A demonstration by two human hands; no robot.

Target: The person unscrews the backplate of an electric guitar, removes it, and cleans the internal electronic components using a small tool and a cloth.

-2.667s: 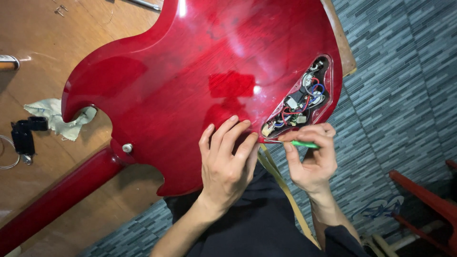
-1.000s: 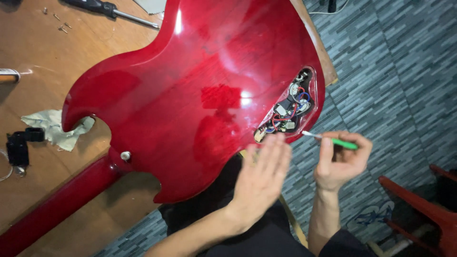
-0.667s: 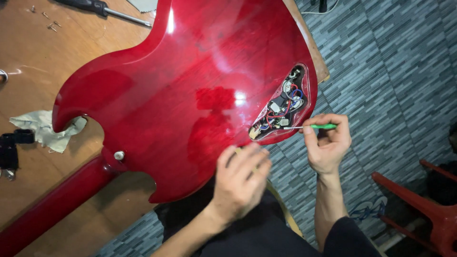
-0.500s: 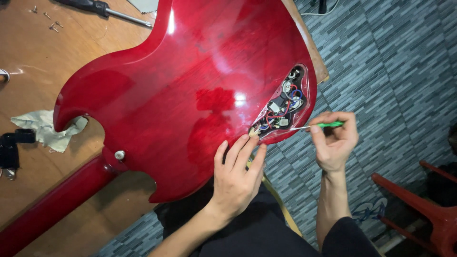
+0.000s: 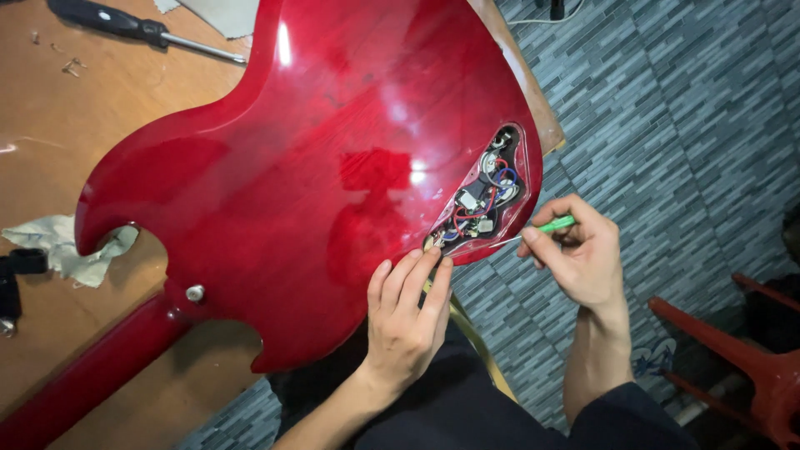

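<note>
A glossy red electric guitar body [image 5: 317, 175] lies face down on a wooden table [image 5: 75, 108]. Its control cavity [image 5: 482, 200] stands uncovered near the lower right edge, showing coloured wires and metal parts. My left hand [image 5: 407, 321] rests flat on the guitar's lower edge, fingertips touching the bottom end of the cavity. My right hand [image 5: 577, 254] holds a small green-handled screwdriver [image 5: 542, 229], its thin tip pointing at the cavity's rim. The guitar neck [image 5: 83, 375] runs off to the lower left.
A black-handled screwdriver [image 5: 142, 29] lies at the table's far left, with small screws [image 5: 71, 65] near it. A crumpled cloth [image 5: 71, 246] and a black part [image 5: 12, 275] sit at the left edge. A red stool [image 5: 742, 350] stands on the grey tiled floor [image 5: 683, 125].
My left hand lifted off the guitar, then came back down with its fingertips at the cavity. My right hand swung out to the right and returned with the screwdriver tip to the cavity rim.
</note>
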